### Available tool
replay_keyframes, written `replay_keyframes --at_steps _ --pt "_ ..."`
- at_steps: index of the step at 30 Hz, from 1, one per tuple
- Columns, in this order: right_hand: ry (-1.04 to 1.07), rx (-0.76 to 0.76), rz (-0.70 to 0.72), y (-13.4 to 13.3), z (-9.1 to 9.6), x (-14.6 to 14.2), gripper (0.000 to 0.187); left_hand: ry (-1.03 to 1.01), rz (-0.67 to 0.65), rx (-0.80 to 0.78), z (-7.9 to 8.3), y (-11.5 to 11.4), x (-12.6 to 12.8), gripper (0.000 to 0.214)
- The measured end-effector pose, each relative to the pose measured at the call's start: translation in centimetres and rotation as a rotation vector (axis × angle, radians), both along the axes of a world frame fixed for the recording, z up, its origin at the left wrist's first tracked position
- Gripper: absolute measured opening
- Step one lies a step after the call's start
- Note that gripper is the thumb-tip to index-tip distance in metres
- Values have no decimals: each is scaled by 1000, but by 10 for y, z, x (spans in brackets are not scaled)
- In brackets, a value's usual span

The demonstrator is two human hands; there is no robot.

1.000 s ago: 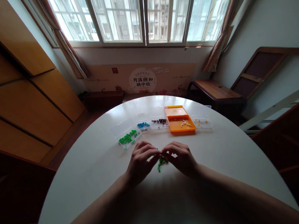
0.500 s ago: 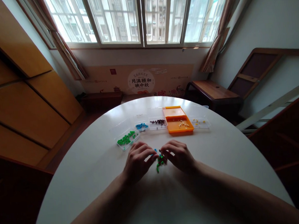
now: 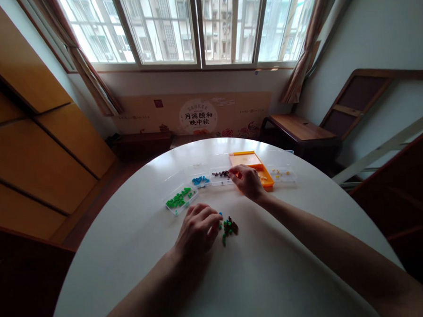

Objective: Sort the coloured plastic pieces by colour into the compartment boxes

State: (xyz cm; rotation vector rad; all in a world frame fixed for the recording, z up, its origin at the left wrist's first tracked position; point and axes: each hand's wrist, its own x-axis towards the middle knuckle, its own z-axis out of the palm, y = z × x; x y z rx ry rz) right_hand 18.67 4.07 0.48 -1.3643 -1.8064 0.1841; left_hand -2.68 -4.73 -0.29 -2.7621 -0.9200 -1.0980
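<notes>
Round white table [image 3: 130, 238], seen from the near side. Near centre lies a small cluster [image 3: 228, 227] of green and dark bricks, with one blue piece at its far left edge. The left hand [image 3: 197, 228] rests on the table just left of the cluster, fingers curled close together, tips against it; whether a piece is pinched cannot be told. The right hand [image 3: 246, 180] is stretched far, fingers bent down at the right end of the dark box [image 3: 220, 176]; its grip cannot be told either. A row of open boxes runs from left to right: green box [image 3: 180, 199], blue box [image 3: 200, 180], dark box, orange box [image 3: 249, 157] partly under the right hand, and yellow box [image 3: 283, 174].
</notes>
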Motion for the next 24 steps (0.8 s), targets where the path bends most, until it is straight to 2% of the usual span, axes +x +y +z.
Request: replay_keyframes --at_steps 5,10,15,24 --pt "1 52 141 -35 -13 9 11 40 -42 -85 -4 0 0 18" --pt "28 25 218 -62 -21 17 11 128 -62 -107 -4 0 3 25" --pt "81 11 227 -75 -27 19 11 119 -78 -98 -4 1 2 18" --pt "93 -2 276 -86 -25 11 10 123 -57 -126 -7 3 3 12"
